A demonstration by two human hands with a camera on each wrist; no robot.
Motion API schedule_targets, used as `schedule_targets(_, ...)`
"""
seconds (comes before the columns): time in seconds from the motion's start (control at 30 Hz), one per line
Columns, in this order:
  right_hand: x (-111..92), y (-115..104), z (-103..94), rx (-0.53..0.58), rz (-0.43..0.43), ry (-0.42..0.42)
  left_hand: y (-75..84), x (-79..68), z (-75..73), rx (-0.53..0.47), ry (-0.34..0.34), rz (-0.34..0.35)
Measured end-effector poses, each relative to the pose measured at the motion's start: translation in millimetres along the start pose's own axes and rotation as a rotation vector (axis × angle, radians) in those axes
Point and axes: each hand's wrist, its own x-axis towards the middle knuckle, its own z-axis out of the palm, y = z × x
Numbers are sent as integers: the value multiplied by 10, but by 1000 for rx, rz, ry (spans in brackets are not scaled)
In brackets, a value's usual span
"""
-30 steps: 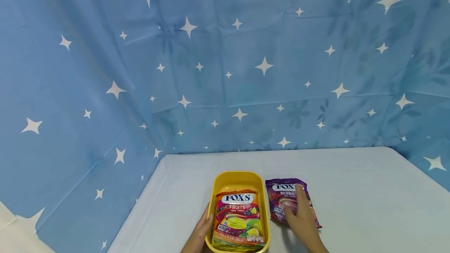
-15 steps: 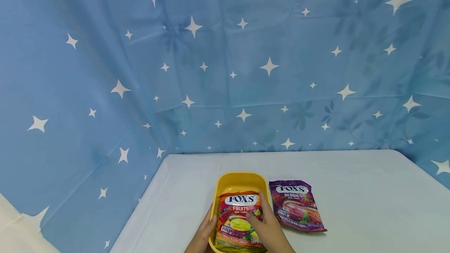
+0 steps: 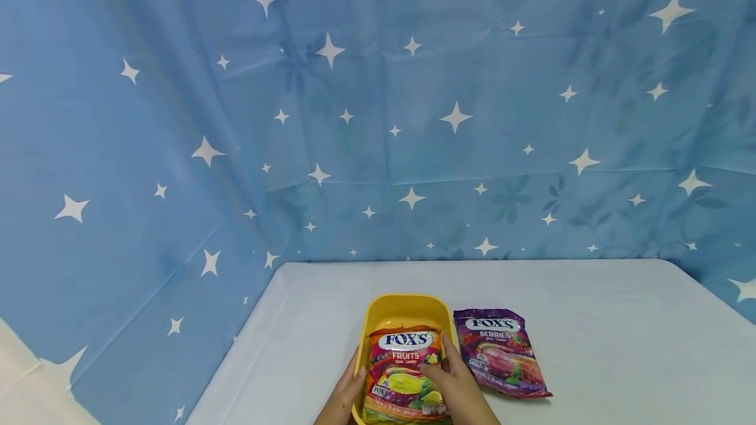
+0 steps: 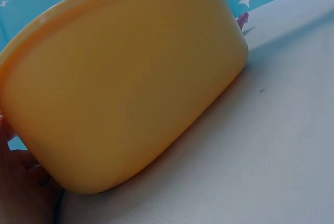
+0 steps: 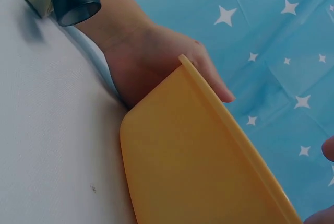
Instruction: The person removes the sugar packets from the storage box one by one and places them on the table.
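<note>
A yellow tub [image 3: 407, 303] stands on the white table with an orange Fruits candy bag [image 3: 404, 385] lying in it, label up. My left hand [image 3: 344, 393] grips the tub's left side, thumb at the rim. In the right wrist view that same left hand [image 5: 151, 65] shows against the tub wall [image 5: 182, 151]. Over the right rim reaches my right hand [image 3: 461, 392], its thumb on the Fruits bag and its fingers at the bag's right edge. The left wrist view is mostly tub wall [image 4: 130, 78], which hides the bag.
A purple Berries candy bag [image 3: 499, 356] lies flat just right of the tub. The white table [image 3: 614, 340] runs back to a blue star-patterned curtain [image 3: 502, 117], which also hangs along the left side.
My right hand has left the purple Berries bag and moved left to the Fruits bag in the tub. My left hand has kept its grip on the tub.
</note>
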Motion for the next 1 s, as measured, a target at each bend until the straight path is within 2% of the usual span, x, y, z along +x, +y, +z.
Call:
schedule_targets(0.13,-18,24,-36,117,50,-37,-29,-44,17,-5,-38,23)
schedule_targets(0.27,-29,71,-1,169,103,-80,-69,-135,-38,-1,-81,41)
schedule_targets(0.5,-3,76,132,171,84,-174,-24,-258,-162,45,-57,30)
schedule_targets(0.7,1,14,77,85,-38,-194,62,-139,-148,54,-13,-10)
schedule_targets(0.77,-3,14,31,78,-68,-184,64,-85,-110,85,-8,-8)
schedule_targets(0.9,-28,31,-54,52,-72,-138,62,-15,-4,157,0,0)
schedule_targets(1.0,-34,28,-41,36,-89,-127,75,-4,9,175,28,1)
